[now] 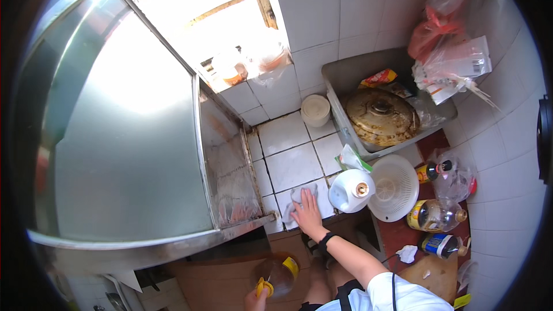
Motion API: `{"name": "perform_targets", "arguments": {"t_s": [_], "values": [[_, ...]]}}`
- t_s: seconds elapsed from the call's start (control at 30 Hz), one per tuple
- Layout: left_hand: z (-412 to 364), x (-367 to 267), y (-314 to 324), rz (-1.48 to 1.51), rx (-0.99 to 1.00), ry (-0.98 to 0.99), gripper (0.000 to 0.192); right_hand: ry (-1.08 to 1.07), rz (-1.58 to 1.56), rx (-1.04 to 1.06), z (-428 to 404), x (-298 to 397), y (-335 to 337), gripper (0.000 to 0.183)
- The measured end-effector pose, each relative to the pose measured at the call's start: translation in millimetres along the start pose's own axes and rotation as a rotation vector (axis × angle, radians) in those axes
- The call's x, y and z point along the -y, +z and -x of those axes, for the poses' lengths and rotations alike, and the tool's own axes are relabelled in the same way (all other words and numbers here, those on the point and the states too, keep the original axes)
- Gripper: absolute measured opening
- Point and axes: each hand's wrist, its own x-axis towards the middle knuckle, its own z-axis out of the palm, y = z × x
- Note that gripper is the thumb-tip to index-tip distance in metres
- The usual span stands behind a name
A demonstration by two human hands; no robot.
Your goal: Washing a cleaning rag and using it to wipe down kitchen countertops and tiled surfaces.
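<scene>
My right hand [307, 214] lies with spread fingers on a grey-white cloth [288, 215], pressing it against the white tiled counter [291, 166] near its front edge. Low in the picture, my left hand [255, 301] grips a large clear plastic bottle [278, 275] by its yellow cap and neck, below the counter; the bottle has a yellow label. Just right of the cloth stands a white plastic jug [351, 191] with an uncapped-looking, stained mouth. A green and white packet [352, 158] sits behind the jug.
A grey plastic bin [369, 154] holds a stained pot lid [380, 114]. Nearby are a white round tub [315, 110], a white strainer basket [394, 188], sauce bottles [434, 216] and a wooden board [432, 274]. A metal-framed glass cabinet [138, 151] borders the left. Bags hang at upper right.
</scene>
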Motion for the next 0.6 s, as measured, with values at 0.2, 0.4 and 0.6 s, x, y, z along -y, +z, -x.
{"name": "perform_targets", "arguments": {"t_s": [0.2,0.4,0.6], "values": [[0.7,-6.0,-18.9,-0.193,0.037,-0.169,0.026,0.165,0.197,-0.118,-107.3,-13.0,44.1,0.045],[-3.0,-13.5,-21.9,-0.465,-0.020,-0.130,0.025,0.062,0.028,-0.255,-228.6,-44.9,58.5,0.060],[-9.9,30.5,-44.7,-0.539,0.063,0.061,0.025,-0.194,-0.014,-0.052,-190.3,-3.8,70.2,0.057]]}}
